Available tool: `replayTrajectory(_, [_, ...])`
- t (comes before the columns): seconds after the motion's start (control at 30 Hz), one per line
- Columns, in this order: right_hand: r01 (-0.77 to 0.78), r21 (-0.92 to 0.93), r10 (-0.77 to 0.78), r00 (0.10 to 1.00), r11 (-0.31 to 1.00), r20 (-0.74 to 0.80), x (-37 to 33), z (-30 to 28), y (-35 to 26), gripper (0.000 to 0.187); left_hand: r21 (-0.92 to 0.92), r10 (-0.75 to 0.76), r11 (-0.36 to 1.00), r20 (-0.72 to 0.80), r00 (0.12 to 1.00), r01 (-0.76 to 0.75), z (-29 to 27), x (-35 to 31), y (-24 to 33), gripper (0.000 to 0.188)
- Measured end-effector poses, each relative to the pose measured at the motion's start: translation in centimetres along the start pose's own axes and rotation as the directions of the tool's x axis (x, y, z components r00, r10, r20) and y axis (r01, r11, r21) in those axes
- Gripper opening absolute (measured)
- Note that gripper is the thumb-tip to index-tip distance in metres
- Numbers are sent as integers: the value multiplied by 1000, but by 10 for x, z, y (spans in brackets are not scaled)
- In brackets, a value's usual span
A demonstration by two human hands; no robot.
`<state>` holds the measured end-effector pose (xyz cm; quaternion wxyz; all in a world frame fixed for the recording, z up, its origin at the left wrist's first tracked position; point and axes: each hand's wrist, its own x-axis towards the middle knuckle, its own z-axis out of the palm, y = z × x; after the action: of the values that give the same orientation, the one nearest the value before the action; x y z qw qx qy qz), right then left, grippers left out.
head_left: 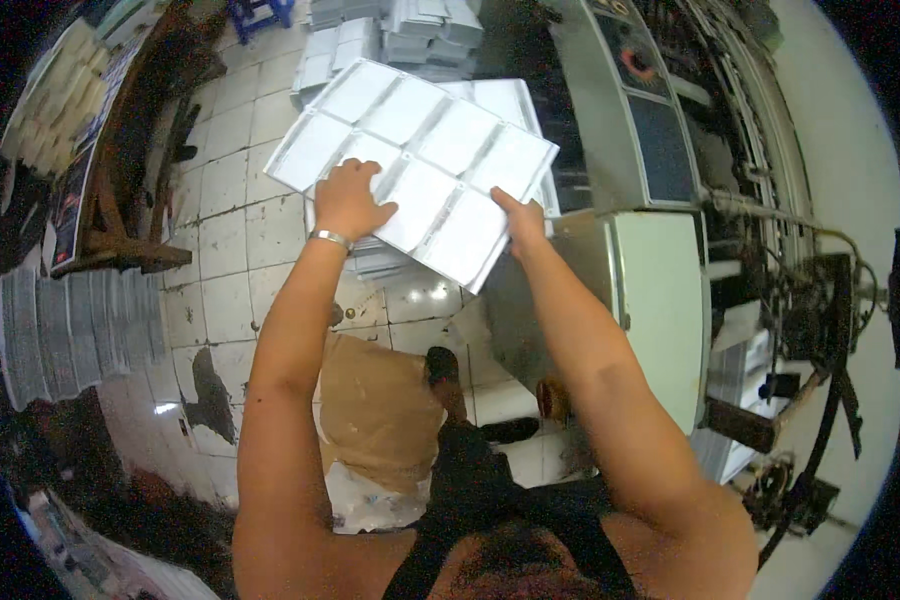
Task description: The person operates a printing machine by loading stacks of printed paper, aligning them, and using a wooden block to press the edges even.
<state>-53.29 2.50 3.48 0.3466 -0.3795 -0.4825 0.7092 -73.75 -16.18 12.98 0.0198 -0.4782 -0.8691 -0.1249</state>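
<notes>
A person holds a big white sheet out in front with both hands. The sheet has eight white boxes on it, in two rows of four, with grey bands between them. It sits at a slant, up above a pile of white sheets that peeks out behind it and below it.

The left hand lies on top of the near edge, toward the left. Its fingers are a bit bent and spread, and its thumb points off to the right. There is a shiny band on that wrist. The right hand pinches the right edge of the sheet. Its thumb is on top, and its other fingers are mostly hidden, so how they sit cannot be told.

Under it all is a floor of white tiles with dark marks. A piece of brown paper lies on the floor, close to the person's legs. More white stacks stand at the far side, near a blue stool. On the left is a tall grey stack. On the right is a pale green cabinet.
</notes>
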Motion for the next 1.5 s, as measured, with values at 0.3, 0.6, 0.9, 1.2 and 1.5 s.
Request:
replayTrajectory(0.3, [51,56,-28,933,997,-360,-73,26,-21,39,-32,43,998,-73,996,-45,27,8,-10,65])
replayTrajectory(0.6, [-30,-44,48,869,999,492,-275,-12,-40,55,-37,92,996,365,926,-84,68,104,-34,97])
replayTrajectory(0.9, [76,-664,-164,984,744,-70,-292,-64,-113,44,-388,-5,920,140,990,59,62,115,-24,92])
replayTrajectory(1.2, [201,-884,37,971,422,238,-623,-36,-49,47,-532,317,846,443,839,-39,42,-580,-87,86])
replayTrajectory(1.5, [138,-963,170,969,232,180,-675,-54,-36,64,-200,-394,522,806,442,829,101,-898,-134,79])
